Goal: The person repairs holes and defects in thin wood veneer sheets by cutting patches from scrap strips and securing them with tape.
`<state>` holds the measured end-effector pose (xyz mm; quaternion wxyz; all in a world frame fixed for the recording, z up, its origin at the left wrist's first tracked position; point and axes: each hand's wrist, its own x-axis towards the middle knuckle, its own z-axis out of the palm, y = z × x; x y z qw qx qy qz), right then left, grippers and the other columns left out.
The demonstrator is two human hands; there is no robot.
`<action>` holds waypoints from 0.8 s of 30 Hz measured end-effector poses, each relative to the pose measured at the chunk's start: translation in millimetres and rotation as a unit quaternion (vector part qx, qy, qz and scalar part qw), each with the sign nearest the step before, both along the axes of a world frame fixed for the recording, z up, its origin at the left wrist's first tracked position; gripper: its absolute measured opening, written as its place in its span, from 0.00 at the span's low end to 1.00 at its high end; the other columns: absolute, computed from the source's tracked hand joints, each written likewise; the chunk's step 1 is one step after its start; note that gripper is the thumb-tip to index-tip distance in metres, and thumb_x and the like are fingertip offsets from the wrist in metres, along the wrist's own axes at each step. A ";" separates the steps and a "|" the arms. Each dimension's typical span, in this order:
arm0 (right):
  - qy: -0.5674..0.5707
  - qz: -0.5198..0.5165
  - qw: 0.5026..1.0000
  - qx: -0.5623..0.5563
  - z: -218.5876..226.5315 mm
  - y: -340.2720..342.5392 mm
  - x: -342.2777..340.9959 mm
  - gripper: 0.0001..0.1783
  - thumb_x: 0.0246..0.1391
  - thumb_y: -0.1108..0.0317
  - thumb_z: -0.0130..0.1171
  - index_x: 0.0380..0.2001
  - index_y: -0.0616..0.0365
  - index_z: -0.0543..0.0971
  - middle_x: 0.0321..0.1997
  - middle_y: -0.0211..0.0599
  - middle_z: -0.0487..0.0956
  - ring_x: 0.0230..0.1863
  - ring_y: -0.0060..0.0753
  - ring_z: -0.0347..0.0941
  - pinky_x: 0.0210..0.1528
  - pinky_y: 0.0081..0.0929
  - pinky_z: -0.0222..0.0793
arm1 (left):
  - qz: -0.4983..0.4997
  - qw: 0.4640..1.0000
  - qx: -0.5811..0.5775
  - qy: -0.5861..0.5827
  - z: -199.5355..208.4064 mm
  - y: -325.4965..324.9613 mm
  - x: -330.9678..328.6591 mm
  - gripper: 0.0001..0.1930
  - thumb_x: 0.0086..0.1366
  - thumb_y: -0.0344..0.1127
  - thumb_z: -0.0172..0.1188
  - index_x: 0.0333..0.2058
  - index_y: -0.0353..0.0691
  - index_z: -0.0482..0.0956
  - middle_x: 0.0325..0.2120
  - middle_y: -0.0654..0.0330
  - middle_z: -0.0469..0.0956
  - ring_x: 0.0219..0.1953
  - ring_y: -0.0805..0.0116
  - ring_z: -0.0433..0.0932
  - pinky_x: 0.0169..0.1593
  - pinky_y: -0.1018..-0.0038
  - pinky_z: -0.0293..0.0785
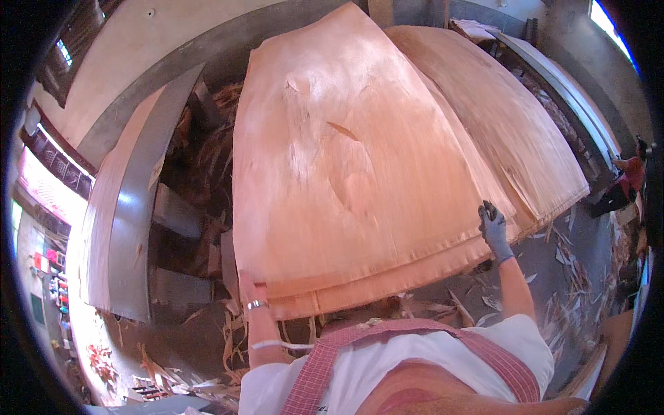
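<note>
A large, thin sheet of pale orange-brown wood veneer (408,180) lies spread in front of me, its surface wavy with a small split near the middle. My left hand (249,287), with a metal band at its wrist, is closed at the sheet's near left corner; its fingers blend into the wood and are partly hidden. At the near right edge, my right hand (493,232) wears a grey glove with its fingers curled closed on the veneer. Under the top sheet, the edges of more veneer (387,280) show along the near side.
Another veneer stack (498,117) adjoins at the right. On the left stands a long grey metal-faced beam (135,207), with scraps heaped beside it. Torn veneer strips (567,270) litter the floor. A person in red (628,176) is at the far right.
</note>
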<state>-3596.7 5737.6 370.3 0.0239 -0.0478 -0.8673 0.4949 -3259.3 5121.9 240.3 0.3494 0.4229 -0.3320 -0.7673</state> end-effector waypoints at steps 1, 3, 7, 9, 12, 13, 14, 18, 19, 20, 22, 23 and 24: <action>-0.003 -0.003 1.000 0.004 -3.6 6.3 -14.4 0.25 0.57 0.50 0.58 0.53 0.54 0.75 0.22 0.29 0.76 0.14 0.20 0.68 0.15 0.21 0.63 | 0.011 0.988 0.147 0.043 0.1 3.9 -15.7 0.22 0.71 0.48 0.44 0.51 0.37 0.72 0.46 0.52 0.76 0.47 0.57 0.75 0.46 0.60 0.75; -0.011 -0.003 1.000 0.001 -16.9 2.2 -50.3 0.25 0.57 0.50 0.58 0.52 0.53 0.76 0.22 0.29 0.77 0.14 0.20 0.69 0.15 0.22 0.63 | 0.033 0.998 0.040 0.046 -21.2 -11.5 -42.0 0.21 0.70 0.48 0.46 0.50 0.37 0.73 0.45 0.52 0.76 0.45 0.57 0.75 0.45 0.62 0.77; 0.013 0.038 0.998 -0.056 -36.9 -25.3 -98.9 0.22 0.57 0.52 0.58 0.48 0.54 0.77 0.22 0.31 0.77 0.14 0.21 0.69 0.15 0.23 0.64 | 0.048 0.992 -0.052 -0.103 -39.9 -39.5 -88.5 0.17 0.70 0.43 0.47 0.49 0.38 0.73 0.42 0.52 0.77 0.41 0.59 0.76 0.43 0.63 0.78; -0.016 0.041 0.998 -0.038 -53.9 -24.2 -103.6 0.21 0.58 0.53 0.57 0.49 0.54 0.77 0.23 0.33 0.78 0.14 0.22 0.70 0.16 0.24 0.65 | 0.057 0.990 -0.036 -0.127 -51.4 -34.3 -83.8 0.18 0.69 0.43 0.47 0.49 0.37 0.72 0.43 0.53 0.76 0.43 0.59 0.75 0.44 0.63 0.77; -0.004 0.032 0.999 0.001 -85.9 9.3 -66.7 0.23 0.58 0.53 0.57 0.52 0.55 0.76 0.27 0.35 0.80 0.15 0.22 0.70 0.19 0.24 0.68 | 0.069 0.996 0.017 -0.057 -78.5 -3.9 -51.1 0.18 0.69 0.43 0.47 0.50 0.37 0.72 0.45 0.53 0.75 0.45 0.59 0.74 0.47 0.62 0.76; 0.003 0.027 1.000 0.009 -94.1 20.1 -52.8 0.24 0.58 0.53 0.57 0.52 0.56 0.75 0.30 0.37 0.81 0.16 0.22 0.70 0.21 0.24 0.69 | 0.070 0.996 0.034 -0.035 -84.3 5.8 -42.8 0.18 0.69 0.43 0.47 0.51 0.37 0.71 0.45 0.53 0.75 0.45 0.59 0.74 0.47 0.62 0.75; 0.008 0.021 1.000 0.015 -101.4 29.9 -41.2 0.25 0.58 0.53 0.56 0.53 0.58 0.75 0.33 0.38 0.82 0.16 0.22 0.71 0.23 0.25 0.70 | 0.072 0.996 0.044 -0.024 -88.5 13.9 -37.0 0.19 0.69 0.43 0.47 0.51 0.37 0.71 0.46 0.53 0.75 0.46 0.58 0.74 0.48 0.62 0.75; 0.010 0.028 0.996 0.080 -142.9 50.9 -42.6 0.26 0.59 0.53 0.54 0.54 0.60 0.74 0.41 0.43 0.81 0.25 0.32 0.77 0.31 0.29 0.73 | 0.066 0.996 0.062 -0.022 -96.4 26.2 -27.1 0.20 0.69 0.43 0.46 0.52 0.37 0.70 0.48 0.54 0.74 0.49 0.58 0.73 0.51 0.61 0.73; 0.041 0.027 0.992 0.115 -166.4 67.7 -51.0 0.27 0.59 0.53 0.55 0.55 0.60 0.73 0.41 0.42 0.81 0.25 0.30 0.76 0.31 0.29 0.73 | 0.058 0.996 0.070 -0.016 -100.7 30.8 -34.0 0.20 0.69 0.43 0.46 0.53 0.37 0.70 0.49 0.54 0.73 0.50 0.58 0.72 0.52 0.61 0.73; 0.050 0.029 0.988 0.146 -178.8 70.1 -49.0 0.27 0.59 0.53 0.54 0.55 0.59 0.72 0.42 0.42 0.81 0.27 0.32 0.76 0.33 0.29 0.72 | 0.060 0.995 0.074 -0.014 -104.0 33.9 -29.6 0.20 0.69 0.43 0.46 0.53 0.37 0.70 0.49 0.54 0.73 0.51 0.58 0.72 0.52 0.61 0.72; 0.051 0.024 0.977 0.206 -191.0 72.1 -37.2 0.27 0.59 0.52 0.54 0.56 0.58 0.72 0.47 0.43 0.79 0.34 0.37 0.77 0.39 0.32 0.72 | 0.060 0.994 0.091 -0.002 -110.7 41.7 -22.1 0.21 0.69 0.43 0.46 0.54 0.36 0.69 0.51 0.54 0.72 0.52 0.57 0.72 0.54 0.60 0.72; 0.042 0.020 0.971 0.235 -194.1 69.6 -29.4 0.26 0.59 0.52 0.54 0.56 0.57 0.72 0.50 0.44 0.79 0.39 0.41 0.79 0.43 0.34 0.72 | 0.063 0.993 0.097 0.004 -113.9 45.1 -14.9 0.21 0.69 0.43 0.46 0.54 0.36 0.69 0.51 0.54 0.72 0.53 0.57 0.71 0.55 0.60 0.71; 0.047 0.014 0.968 0.244 -197.8 71.1 -22.1 0.26 0.59 0.51 0.53 0.56 0.54 0.72 0.50 0.44 0.79 0.41 0.44 0.78 0.44 0.36 0.72 | 0.061 0.993 0.100 0.009 -115.1 51.8 -15.3 0.21 0.69 0.43 0.46 0.54 0.36 0.69 0.52 0.54 0.72 0.53 0.57 0.71 0.55 0.60 0.71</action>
